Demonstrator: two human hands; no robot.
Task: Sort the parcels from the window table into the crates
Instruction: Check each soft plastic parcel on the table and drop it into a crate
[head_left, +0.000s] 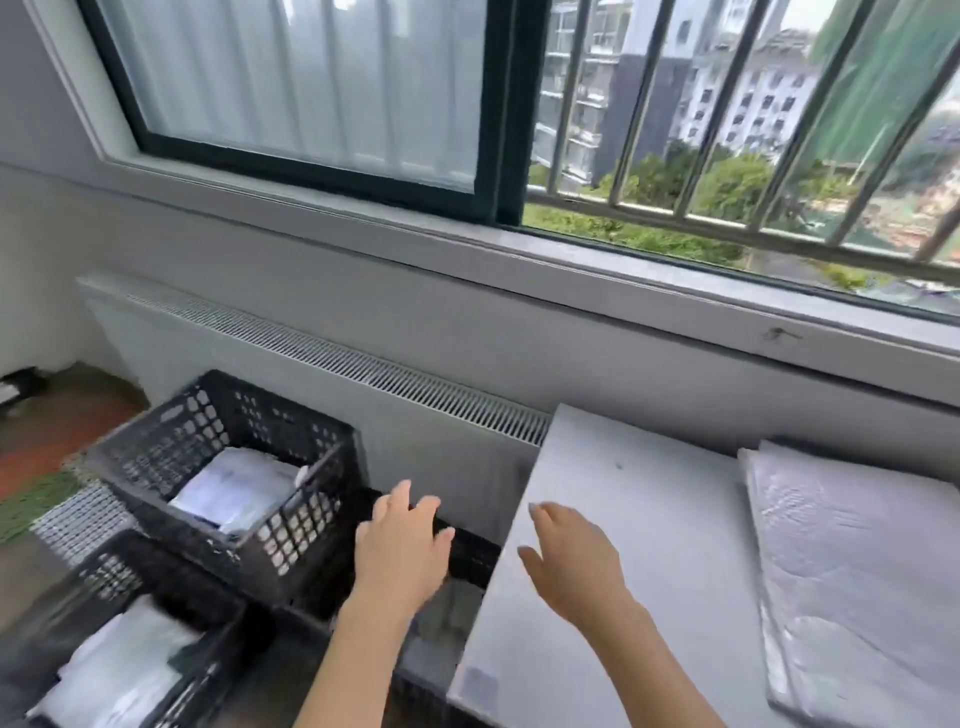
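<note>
Head view: with right hand (571, 561) fingers spread and empty, reach right, pinch top silver parcel (852, 571) by near edge.

The white table (623, 519) stood under the window, with a stack of silvery parcels (857, 582) lying flat on its right side. Down on the floor (62, 421) to the left sat two black crates, the far crate (218, 467) and the near crate (130, 639), each with white parcels inside.
</note>
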